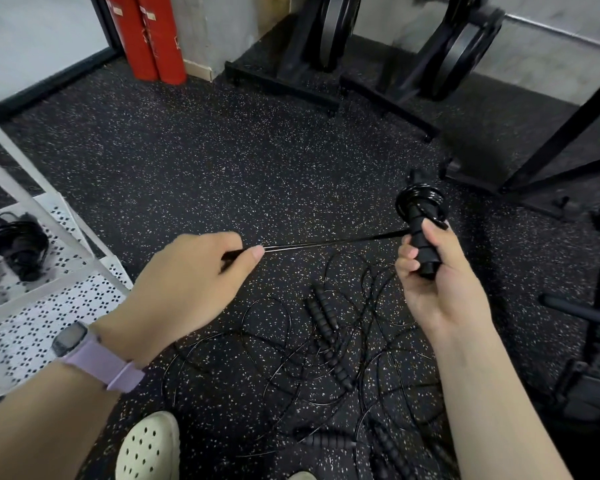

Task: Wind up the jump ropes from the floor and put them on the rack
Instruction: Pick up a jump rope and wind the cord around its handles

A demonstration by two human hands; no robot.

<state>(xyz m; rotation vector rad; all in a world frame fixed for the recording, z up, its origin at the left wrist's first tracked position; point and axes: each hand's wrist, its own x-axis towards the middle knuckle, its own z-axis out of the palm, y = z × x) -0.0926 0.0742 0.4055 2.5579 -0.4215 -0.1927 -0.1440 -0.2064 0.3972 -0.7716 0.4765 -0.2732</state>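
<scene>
Two hands share one jump rope: the right hand [440, 282] has its fingers [409, 252] curled round a pair of black ribbed handles [425, 240], held together with their lower end in the palm and their long axis tilted up and slightly left, away from the person. Near the top of the handles sit several finished turns of cord, a small coil [420, 199]. From just below that coil a taut cord [326, 242] runs leftward, close to level, to the left hand [184, 282], whose thumb and forefinger pinch it. So the free cord lies left of the handles and roughly across their axis, which is the relation the next turn depends on; my reading is that the left hand must carry the cord round the handles while the right hand holds them steady. Below and between the hands, on the speckled floor [222, 168], lie more jump ropes [326, 327] in a loose tangle, their handles pointing several ways, not yet wound. At the far left stands the white perforated rack [32, 323], with one wound rope [16, 244] already on its shelf; the left hand is the nearer one to it.
</scene>
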